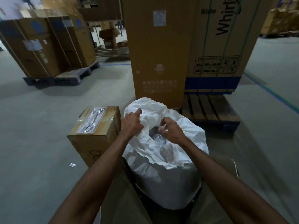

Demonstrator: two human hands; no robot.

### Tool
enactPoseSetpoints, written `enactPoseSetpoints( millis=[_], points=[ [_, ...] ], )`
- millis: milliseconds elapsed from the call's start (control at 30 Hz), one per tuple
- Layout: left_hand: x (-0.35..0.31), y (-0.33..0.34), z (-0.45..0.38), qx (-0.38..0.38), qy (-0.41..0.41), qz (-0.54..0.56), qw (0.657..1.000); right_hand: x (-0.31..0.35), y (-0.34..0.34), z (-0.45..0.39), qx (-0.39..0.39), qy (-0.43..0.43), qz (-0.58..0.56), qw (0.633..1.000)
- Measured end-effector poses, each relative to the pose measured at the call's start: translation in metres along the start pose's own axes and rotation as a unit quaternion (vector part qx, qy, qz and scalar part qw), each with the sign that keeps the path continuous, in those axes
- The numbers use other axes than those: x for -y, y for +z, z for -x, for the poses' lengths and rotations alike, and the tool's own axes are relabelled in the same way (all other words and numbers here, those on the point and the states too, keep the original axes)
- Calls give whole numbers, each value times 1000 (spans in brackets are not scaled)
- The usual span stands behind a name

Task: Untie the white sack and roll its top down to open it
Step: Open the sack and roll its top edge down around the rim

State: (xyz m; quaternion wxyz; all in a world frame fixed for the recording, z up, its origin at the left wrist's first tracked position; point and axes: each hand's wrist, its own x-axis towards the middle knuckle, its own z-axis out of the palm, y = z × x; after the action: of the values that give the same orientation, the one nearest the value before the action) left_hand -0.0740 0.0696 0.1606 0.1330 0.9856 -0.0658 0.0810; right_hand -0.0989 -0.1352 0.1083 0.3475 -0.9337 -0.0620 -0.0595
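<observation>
While standing on the grey floor (40, 126), the crumpled white woven sack (163, 180) is gaping open; the left hand (131, 122) is gripping its rim, the right hand (170, 129) pinching fabric opposite. Clear plastic (157, 139) is showing inside. Beside sits a brown cardboard box (95, 135), behind tall cartons (161, 50).

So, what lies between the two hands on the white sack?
In the head view, bunched white sack fabric lies between the left hand and the right hand; just below it, the opening shows clear plastic items.
</observation>
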Motion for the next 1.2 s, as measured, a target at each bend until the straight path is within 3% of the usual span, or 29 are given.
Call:
enactPoseSetpoints(
  millis=[300,433,533,633,700,800,900,1033,1200],
  points=[
    [44,-21,13,4,140,-49,989,56,25,-80,0,-71,205,976],
    [75,-29,27,-5,223,-89,971,73,24,-110,31,-63,211,975],
    [93,-32,37,-14,195,-66,979,80,23,-126,89,-75,253,960],
    [100,-37,36,23,98,-23,995,82,31,-127,90,-117,278,949],
    [94,-37,30,-15,48,21,999,84,37,-123,79,-138,266,951],
    [73,-33,11,-144,-2,48,988,94,44,-118,47,-159,239,957],
    [61,-29,-9,-127,-37,23,991,107,43,-116,4,-176,182,967],
    [67,-35,-25,-156,1,4,988,106,24,-119,6,-172,114,979],
    [71,-56,-22,-134,85,-4,987,76,-5,-122,109,-145,250,951]
  ],
)
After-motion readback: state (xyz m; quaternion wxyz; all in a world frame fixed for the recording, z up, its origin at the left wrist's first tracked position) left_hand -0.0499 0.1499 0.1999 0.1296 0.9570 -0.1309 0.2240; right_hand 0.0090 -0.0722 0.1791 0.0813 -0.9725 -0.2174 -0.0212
